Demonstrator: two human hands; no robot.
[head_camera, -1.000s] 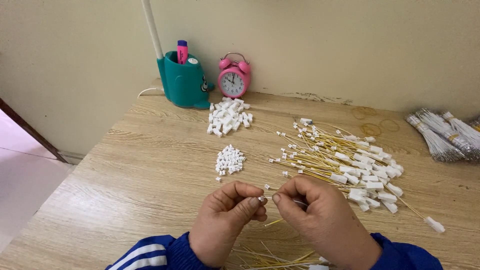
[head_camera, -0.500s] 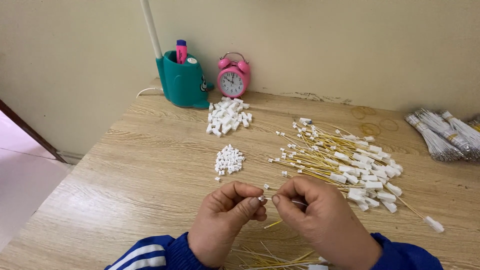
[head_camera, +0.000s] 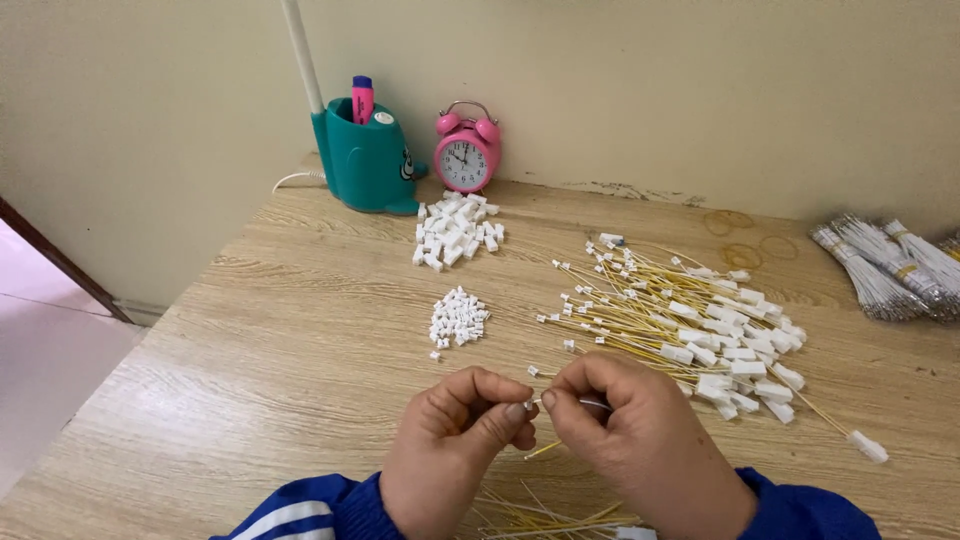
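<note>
Both hands meet low in the middle of the frame, close over the bench (head_camera: 250, 340). The left hand (head_camera: 455, 450) has its grip pressed together, thumb and forefinger pinching something too small to make out, most likely a tiny white connector. The right hand (head_camera: 640, 440) pinches a thin yellow wire (head_camera: 545, 450), whose lower end pokes out beneath the fingers. The two pinches almost touch, I'd say because parts this small need steadying from both sides.

The rest is sorted by kind. Right of centre lies a fan of yellow wires (head_camera: 680, 320), thin and stiff-looking, with small white plastic ends at the left and larger white plugs at the right, all lying roughly the same way so one can be pulled out singly. Just above the hands sits a small heap of tiny white connectors (head_camera: 458, 318), blocky and matt. Further up is a heap of bigger white housings (head_camera: 455, 232). More yellow wires (head_camera: 540, 515) lie at the bottom edge, between the blue sleeves.

At the far right edge rest bundles of silvery wires (head_camera: 885, 265), banded. Against the wall in the upper left stand a teal pen holder (head_camera: 365, 160) with a pink marker, and beside it a pink twin-bell alarm clock (head_camera: 467, 150). The bench is pale wood-grain laminate, smooth.
</note>
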